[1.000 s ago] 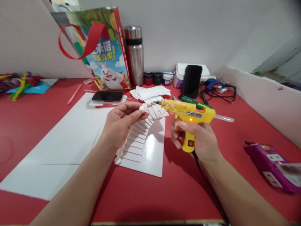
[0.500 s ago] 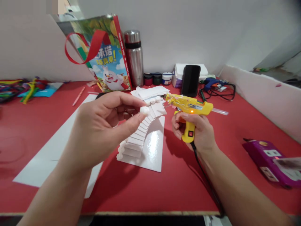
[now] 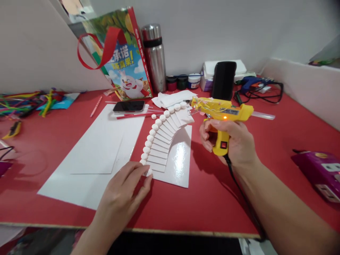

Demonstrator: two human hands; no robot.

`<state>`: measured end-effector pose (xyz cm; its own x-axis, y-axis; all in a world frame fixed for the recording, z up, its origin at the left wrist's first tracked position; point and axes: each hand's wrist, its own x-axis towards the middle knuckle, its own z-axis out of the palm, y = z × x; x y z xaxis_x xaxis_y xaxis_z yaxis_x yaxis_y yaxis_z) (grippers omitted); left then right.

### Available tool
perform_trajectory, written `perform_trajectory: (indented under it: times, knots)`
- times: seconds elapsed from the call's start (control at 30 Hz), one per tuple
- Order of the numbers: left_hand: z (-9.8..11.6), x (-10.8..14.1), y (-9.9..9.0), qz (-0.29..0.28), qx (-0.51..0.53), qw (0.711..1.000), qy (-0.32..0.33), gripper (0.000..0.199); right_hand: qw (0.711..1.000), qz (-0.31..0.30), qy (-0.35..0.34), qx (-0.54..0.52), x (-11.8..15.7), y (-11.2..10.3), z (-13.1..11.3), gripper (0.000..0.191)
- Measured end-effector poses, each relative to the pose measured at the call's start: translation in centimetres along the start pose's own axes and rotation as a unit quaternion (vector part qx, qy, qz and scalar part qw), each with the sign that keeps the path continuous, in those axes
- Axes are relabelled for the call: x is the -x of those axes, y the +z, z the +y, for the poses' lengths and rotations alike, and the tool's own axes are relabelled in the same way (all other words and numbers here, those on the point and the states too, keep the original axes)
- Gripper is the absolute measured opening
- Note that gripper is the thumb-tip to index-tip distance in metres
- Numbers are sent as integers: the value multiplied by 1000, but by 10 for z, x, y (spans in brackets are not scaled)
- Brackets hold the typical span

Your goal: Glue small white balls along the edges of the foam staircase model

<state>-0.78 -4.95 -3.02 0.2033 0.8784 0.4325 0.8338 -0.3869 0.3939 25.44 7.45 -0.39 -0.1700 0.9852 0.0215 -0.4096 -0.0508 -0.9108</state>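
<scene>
Two bare hands are at work here. The left hand (image 3: 124, 194) has thumb and fingertips set narrowly about the lowest white ball (image 3: 149, 172); whether they squeeze it or merely rest on it, I can't tell. From that grip a row of white balls (image 3: 149, 144) curves up and away along the outer edge of a fan of white steps (image 3: 158, 150), which lies just beyond the fingertips, over a glossy white sheet (image 3: 183, 163).

The right hand (image 3: 236, 140) is wrapped round the handle of a yellow glue gun (image 3: 223, 109), its nozzle ahead of the grip, near the row's far end, its black cord (image 3: 240, 186) dropping below the palm. An orange light shows on its side, so I'd take the nozzle for hot: hold by the handle only, and mind the tug of the cord.

The stepped piece looks very light, its strips stiff but thin, probably easy to bend or knock loose. I'd steady it by the sheet's bare margin rather than by a step's edge. The balls seem small, smooth and perhaps a little soft; a gentle pinch from both sides should suit them.
</scene>
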Motion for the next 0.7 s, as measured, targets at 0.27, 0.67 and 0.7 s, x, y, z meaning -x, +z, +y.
perform_trajectory:
  times: [0.27, 0.67, 0.7]
  knots:
    - [2, 0, 2, -33, -79, 995, 56, 26, 1000, 2, 1, 0, -1, -1, 1, 16]
    - [8, -3, 3, -37, -163, 985, 46, 13, 1000, 13, -17, 10, -4, -2, 4, 16]
    - [8, -3, 4, -31, -166, 984, 50, 11, 1000, 14, -18, 9, -4, -2, 5, 17]
